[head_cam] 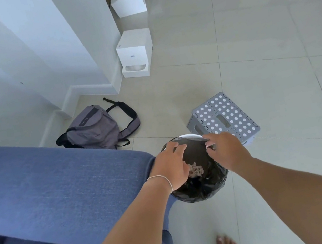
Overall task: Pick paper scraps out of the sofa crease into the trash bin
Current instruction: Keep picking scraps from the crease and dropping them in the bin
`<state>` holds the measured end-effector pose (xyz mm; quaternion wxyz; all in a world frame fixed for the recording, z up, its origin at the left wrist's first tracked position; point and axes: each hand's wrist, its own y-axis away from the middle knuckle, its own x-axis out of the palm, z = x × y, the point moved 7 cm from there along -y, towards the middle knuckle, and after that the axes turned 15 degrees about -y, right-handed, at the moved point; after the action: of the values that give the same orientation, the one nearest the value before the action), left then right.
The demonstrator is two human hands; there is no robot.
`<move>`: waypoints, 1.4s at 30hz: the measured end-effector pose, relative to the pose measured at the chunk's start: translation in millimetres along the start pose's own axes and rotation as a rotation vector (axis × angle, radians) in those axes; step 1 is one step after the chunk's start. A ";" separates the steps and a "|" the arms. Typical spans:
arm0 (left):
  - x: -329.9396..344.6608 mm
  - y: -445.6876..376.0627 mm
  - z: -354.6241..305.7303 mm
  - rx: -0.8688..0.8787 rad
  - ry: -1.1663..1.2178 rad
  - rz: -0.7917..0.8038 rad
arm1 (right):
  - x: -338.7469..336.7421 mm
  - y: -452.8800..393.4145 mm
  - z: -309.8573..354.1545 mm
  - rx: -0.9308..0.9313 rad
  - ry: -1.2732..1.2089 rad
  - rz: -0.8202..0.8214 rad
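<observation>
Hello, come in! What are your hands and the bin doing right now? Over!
Left hand open over trash bin. Right hand open above rim. Paper scraps inside bag. Nothing blocking.

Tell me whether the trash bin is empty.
Not empty: paper scraps lie inside the black-lined trash bin, beneath both hands.

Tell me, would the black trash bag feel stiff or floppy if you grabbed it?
Probably floppy: the black bag looks thin and crinkled, bunched in folds around the bin. Likely light too, since only a few paper scraps show inside. Its shiny surface suggests it may be a bit slippery.
</observation>
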<state>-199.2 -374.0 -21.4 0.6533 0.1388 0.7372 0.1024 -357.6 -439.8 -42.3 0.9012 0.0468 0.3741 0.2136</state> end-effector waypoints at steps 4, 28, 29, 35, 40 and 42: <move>-9.9 1.3 -5.3 0.044 -0.018 -0.061 | 7.9 -2.9 7.5 -0.026 0.061 0.022; -51.0 30.6 -4.9 0.088 -0.037 -0.265 | 19.5 8.4 20.8 -0.070 0.321 0.040; -57.3 31.9 -2.1 0.069 -0.005 -0.298 | 22.2 9.4 22.7 -0.067 0.303 0.052; -56.5 53.6 24.0 -0.015 -0.012 -0.286 | 30.8 18.7 27.3 -0.098 0.280 0.014; -48.7 63.8 16.5 0.084 -0.184 -0.311 | 31.9 23.0 31.5 -0.089 0.241 -0.036; -47.2 61.9 15.9 0.080 -0.211 -0.301 | 30.7 25.2 33.6 -0.078 0.250 -0.025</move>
<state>-174.0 -332.3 41.3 0.7289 0.0626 0.6805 -0.0409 -323.8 -401.6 -32.2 0.8512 -0.0201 0.4757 0.2208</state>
